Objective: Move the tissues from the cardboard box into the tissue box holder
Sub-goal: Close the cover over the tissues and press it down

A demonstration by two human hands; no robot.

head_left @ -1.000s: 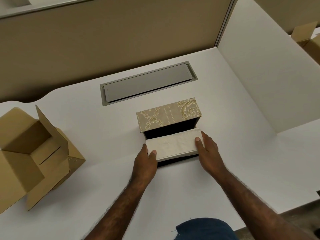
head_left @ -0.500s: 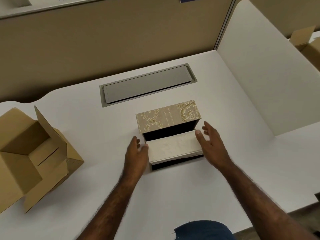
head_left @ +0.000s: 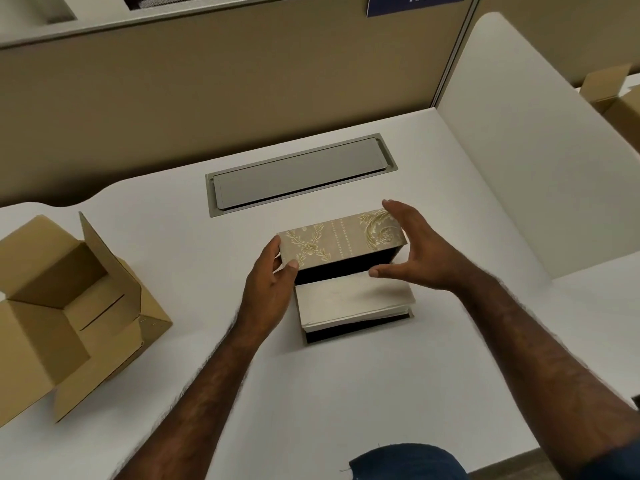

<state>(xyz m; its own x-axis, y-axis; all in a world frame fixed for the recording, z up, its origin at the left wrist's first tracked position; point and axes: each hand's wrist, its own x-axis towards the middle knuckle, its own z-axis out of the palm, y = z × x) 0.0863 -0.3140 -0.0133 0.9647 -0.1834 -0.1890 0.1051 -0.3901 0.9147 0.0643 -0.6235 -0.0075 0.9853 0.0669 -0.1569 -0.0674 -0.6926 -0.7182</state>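
Observation:
The tissue box holder stands mid-desk with its gold-patterned lid (head_left: 339, 242) raised at the back and its black base (head_left: 346, 336) in front. A stack of white tissues (head_left: 349, 299) lies in the base and sticks up above its rim. My left hand (head_left: 266, 289) pinches the lid's left end between thumb and fingers. My right hand (head_left: 426, 251) curves around the lid's right end with fingers spread, fingertips at the back corner and thumb over the tissues; I cannot tell if it touches. The brown cardboard box (head_left: 52, 306) sits at the left with its flaps open, and no tissues show inside.
A grey cable hatch (head_left: 298, 174) is set into the white desk (head_left: 207, 341) behind the holder. A white divider panel (head_left: 536, 168) walls off the right side, with another cardboard box (head_left: 620, 98) beyond it. A tan partition runs along the back.
Both hands let go of the tissue stack, which now rests in the holder, and rose to the lid. My left hand took hold of the lid's left end; my right reached its right end.

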